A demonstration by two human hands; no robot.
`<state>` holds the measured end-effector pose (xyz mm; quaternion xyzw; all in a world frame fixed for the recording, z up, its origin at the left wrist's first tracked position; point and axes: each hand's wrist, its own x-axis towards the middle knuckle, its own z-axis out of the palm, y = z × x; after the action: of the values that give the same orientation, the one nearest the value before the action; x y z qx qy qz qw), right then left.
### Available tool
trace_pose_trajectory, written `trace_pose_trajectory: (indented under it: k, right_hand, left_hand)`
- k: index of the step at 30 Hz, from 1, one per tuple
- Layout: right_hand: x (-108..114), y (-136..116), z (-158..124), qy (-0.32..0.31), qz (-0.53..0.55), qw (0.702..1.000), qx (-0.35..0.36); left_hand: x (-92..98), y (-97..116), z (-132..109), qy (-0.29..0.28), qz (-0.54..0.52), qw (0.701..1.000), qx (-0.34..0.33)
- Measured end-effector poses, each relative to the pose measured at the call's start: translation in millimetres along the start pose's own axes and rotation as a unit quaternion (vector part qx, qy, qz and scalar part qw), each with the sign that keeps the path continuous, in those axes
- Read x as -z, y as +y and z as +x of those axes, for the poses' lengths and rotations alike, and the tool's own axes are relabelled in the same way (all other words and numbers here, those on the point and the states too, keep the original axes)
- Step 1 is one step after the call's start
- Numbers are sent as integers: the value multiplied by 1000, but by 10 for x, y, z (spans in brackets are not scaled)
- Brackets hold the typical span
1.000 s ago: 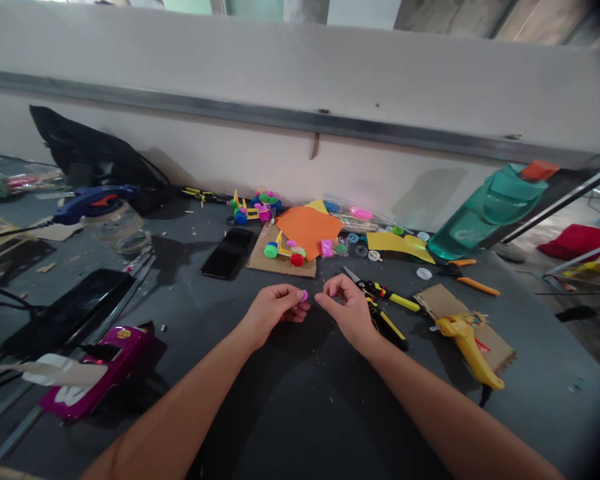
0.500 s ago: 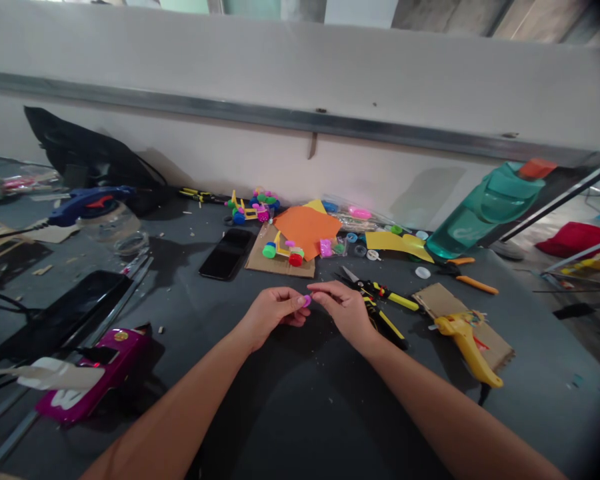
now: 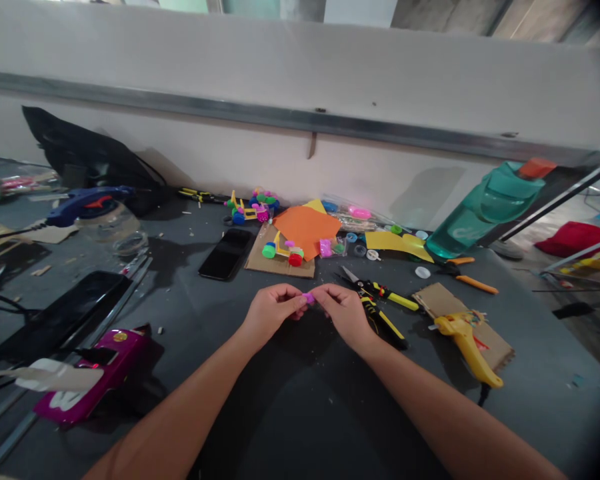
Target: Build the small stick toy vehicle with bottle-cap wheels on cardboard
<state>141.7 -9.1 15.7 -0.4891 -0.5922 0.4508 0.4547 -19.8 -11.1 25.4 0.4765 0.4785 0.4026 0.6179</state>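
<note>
A small purple piece (image 3: 309, 299) is pinched between my two hands above the dark table. My left hand (image 3: 276, 312) grips its left side between thumb and fingers. From the other side, the fingertips of my right hand (image 3: 344, 313) close on it. Beyond my hands, a small wheeled figure with green and red wheels (image 3: 295, 258) stands on cardboard (image 3: 260, 259) beside an orange sheet (image 3: 307, 227). Scissors and yellow-black pliers (image 3: 384, 320) lie just right of my right hand.
A black phone (image 3: 226, 254) lies at the left of the cardboard. Farther left are a blue glue gun (image 3: 87, 203) and a magenta power strip (image 3: 95, 373). A yellow glue gun (image 3: 465, 343) rests on cardboard at right, below a teal bottle (image 3: 485, 210).
My right fingertips have moved left and closed onto the purple piece, so the hands are nearer each other. The piece has turned slightly.
</note>
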Motion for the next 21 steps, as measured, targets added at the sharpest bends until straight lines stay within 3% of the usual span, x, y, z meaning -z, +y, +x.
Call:
trace_pose_trajectory:
  k: [12,17,21]
  right_hand:
    - [2,-2,-4,-8,-34,999,26]
    - [23,39,-30,-8,-92,990,105]
    - [35,27,-38,-12,-170,966,193]
  left_hand:
    - [8,-6,1,-5,9,1000,0]
    - [21,-14,5,-14,-5,1000,6]
    - [26,-21,4,-41,-23,999,15]
